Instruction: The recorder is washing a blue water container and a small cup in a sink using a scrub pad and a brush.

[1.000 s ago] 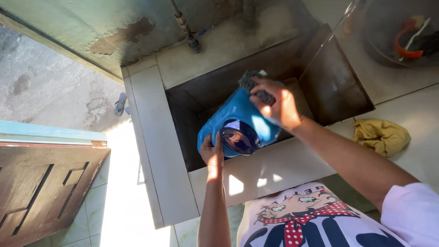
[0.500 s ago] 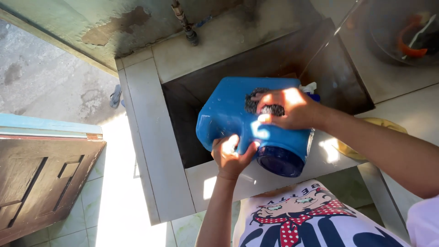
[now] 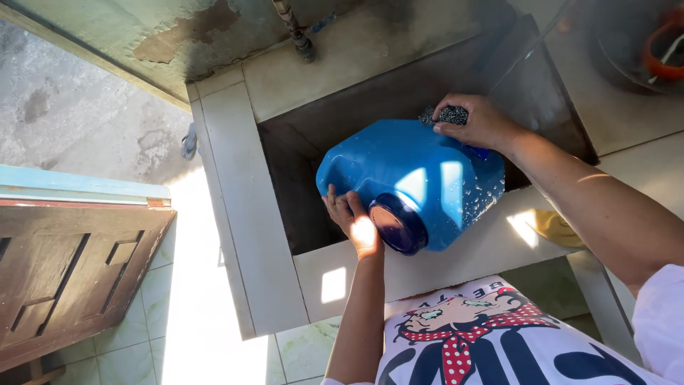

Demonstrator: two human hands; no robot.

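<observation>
Your left hand point(image 3: 354, 219) braces the blue plastic jug point(image 3: 413, 182) from below, fingers spread against its underside near the dark blue cap point(image 3: 395, 224). The palm lies flat on the plastic, open and supporting, not clenched. Your right hand point(image 3: 481, 121) sits on the jug's upper far shoulder, fingers curled tight over a grey metal scouring pad point(image 3: 445, 114) and pressing it onto the jug's surface.

The jug lies tipped on its side over the tiled wash basin point(image 3: 242, 214), capped mouth toward you, its near end at the basin's front rim. Droplets bead on its right flank. Two bright patches of sun fall across the side.

A tap point(image 3: 298, 32) hangs from the stained wall above the basin's back edge. A yellow cloth point(image 3: 556, 227) lies on the ledge to the right of the jug, partly behind your right forearm. An orange-rimmed object point(image 3: 662, 46) sits in the top right corner, too shadowed to identify; possibly a bucket. A brown wooden door point(image 3: 71, 274) stands at the left, above pale floor tiles point(image 3: 142, 335).
</observation>
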